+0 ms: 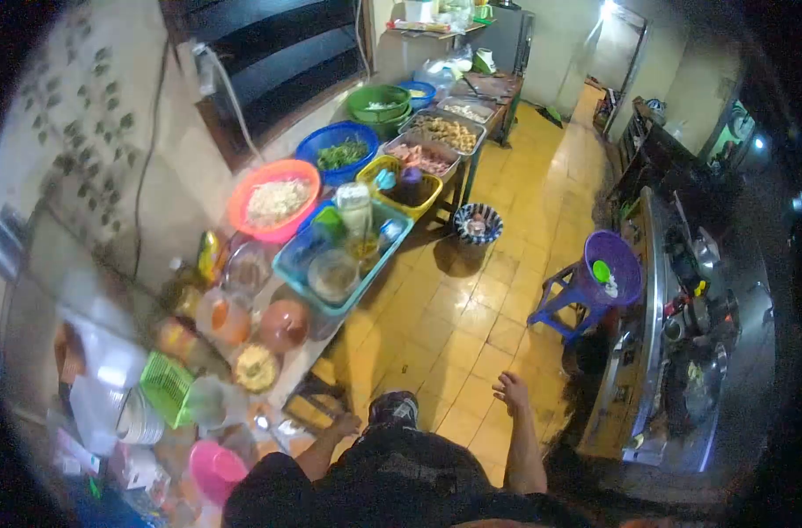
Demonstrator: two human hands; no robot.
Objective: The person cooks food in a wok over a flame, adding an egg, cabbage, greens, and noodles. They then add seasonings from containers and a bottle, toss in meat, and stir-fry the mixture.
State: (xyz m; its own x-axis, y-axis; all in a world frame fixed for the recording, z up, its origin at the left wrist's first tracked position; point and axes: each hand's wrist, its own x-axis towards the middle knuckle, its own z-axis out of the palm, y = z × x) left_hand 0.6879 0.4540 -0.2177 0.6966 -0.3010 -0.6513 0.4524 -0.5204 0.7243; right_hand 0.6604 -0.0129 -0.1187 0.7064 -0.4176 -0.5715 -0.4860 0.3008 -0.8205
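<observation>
Beside the front edge of the long table [288,380], my left hand [346,425] hangs low with its fingers loosely apart and nothing visible in it. My right hand [510,390] is held out over the tiled floor, fingers spread and empty. Close to my left hand on the table are a yellowish food item [255,367], a reddish-brown round bowl [285,325] and a pink bowl [217,472]. Farther along, a teal tray [282,267] holds a jar and other containers.
Along the table stand an orange basin [242,225], a blue basin [306,165] and a yellow basket [431,203]. A striped basket [478,238] sits on the floor. To the right are a purple basin [625,255] on a blue stool [579,330] and a metal counter [652,326].
</observation>
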